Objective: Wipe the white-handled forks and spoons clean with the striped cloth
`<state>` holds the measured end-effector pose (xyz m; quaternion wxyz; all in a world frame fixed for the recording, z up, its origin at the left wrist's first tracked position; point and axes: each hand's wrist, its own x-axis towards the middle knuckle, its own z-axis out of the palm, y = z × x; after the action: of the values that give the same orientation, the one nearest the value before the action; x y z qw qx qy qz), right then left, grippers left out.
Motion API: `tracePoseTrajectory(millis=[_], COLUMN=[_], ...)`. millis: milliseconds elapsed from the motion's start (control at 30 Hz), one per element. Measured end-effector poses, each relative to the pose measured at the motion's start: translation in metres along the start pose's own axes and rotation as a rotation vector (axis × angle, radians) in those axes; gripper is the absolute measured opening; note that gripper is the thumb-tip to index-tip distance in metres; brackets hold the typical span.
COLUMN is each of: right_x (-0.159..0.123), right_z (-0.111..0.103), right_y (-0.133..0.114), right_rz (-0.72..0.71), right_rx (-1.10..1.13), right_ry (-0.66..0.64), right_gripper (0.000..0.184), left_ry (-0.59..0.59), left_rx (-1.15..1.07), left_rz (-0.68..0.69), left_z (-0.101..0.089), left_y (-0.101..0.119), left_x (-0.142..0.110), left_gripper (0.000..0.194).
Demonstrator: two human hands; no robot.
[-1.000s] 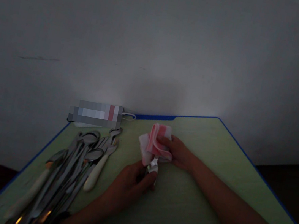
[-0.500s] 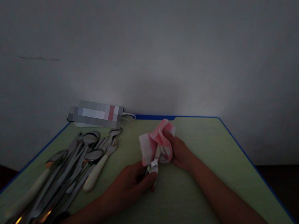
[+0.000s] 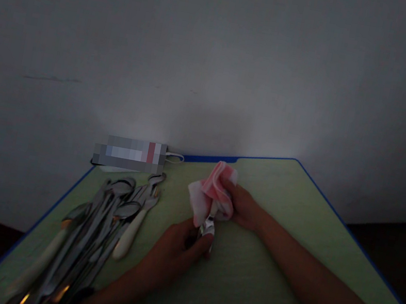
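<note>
Head view, dim room: green surface (image 3: 288,204), blue rim (image 3: 209,159), pale wall (image 3: 222,45) behind. Two hands, centre stage! Left hand (image 3: 176,249), grip closed on one metal utensil (image 3: 208,226); right hand (image 3: 244,207), grip clutching one pink-and-white cloth (image 3: 216,186) against utensil's far part. Left: cutlery pile (image 3: 128,209), overlapping, exact count unclear. Far left: one pixelated object (image 3: 130,154), one white cable (image 3: 175,155).

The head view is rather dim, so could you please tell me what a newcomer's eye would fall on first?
Probably the pink and white cloth near the middle of the green table, held in the right hand against a shiny metal utensil that the left hand grips. Next, the heap of cutlery along the table's left side stands out. Behind it, at the back left corner, a pixelated object with a white cable might draw a glance.
</note>
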<state>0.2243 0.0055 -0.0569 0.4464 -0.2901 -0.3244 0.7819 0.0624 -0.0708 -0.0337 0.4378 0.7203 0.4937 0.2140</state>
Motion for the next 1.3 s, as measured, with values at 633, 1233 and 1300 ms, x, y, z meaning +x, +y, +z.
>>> tracePoseTrajectory(millis=[633, 1233, 1300], right_x=[-0.007, -0.006, -0.006], right_z=[0.005, -0.001, -0.001], right_y=[-0.014, -0.006, -0.006], right_rz=[0.040, 0.051, 0.048], right_rx=[0.161, 0.103, 0.103], right_ry=[-0.099, -0.107, -0.122], right_gripper=[0.066, 0.035, 0.035], left_ry=[0.057, 0.071, 0.078], left_rx=[-0.264, -0.254, -0.234], left_rz=[-0.040, -0.060, -0.052], left_z=[0.000, 0.001, 0.001], left_y=[0.003, -0.001, -0.001], left_x=[0.000, 0.000, 0.000], left_gripper=[0.029, 0.029, 0.029])
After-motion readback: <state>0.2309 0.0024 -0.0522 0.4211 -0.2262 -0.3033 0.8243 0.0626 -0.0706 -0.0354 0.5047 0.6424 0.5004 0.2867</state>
